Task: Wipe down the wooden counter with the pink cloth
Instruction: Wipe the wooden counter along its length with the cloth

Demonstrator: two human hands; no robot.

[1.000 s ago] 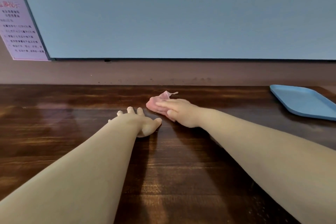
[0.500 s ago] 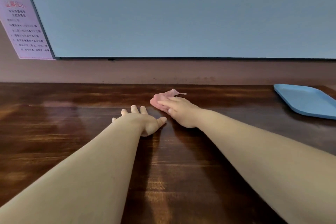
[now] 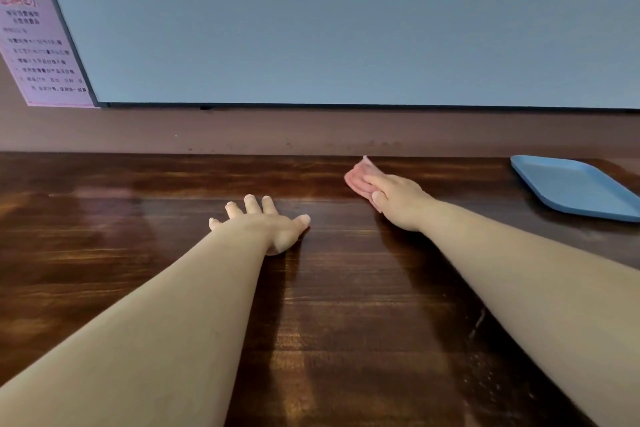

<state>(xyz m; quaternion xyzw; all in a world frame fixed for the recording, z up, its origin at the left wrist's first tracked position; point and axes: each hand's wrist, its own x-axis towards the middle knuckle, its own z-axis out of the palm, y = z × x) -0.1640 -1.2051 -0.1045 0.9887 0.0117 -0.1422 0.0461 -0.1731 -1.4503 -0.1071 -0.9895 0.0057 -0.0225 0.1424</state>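
Note:
The pink cloth (image 3: 358, 177) lies bunched on the dark wooden counter (image 3: 138, 218), close to its back edge and right of centre. My right hand (image 3: 398, 199) presses down on it, fingers over the cloth, so only its far left part shows. My left hand (image 3: 263, 224) rests flat on the counter nearer to me, fingers spread and nothing in it, about a hand's width left of the cloth.
A blue tray (image 3: 575, 187) sits on the counter at the far right. A brown wall ledge (image 3: 311, 130) runs along the back, with a large grey panel (image 3: 346, 21) above it and a pink notice (image 3: 38, 45) at the left.
My right hand has slid the cloth to the right and toward the back edge. My left hand has stayed flat on the counter.

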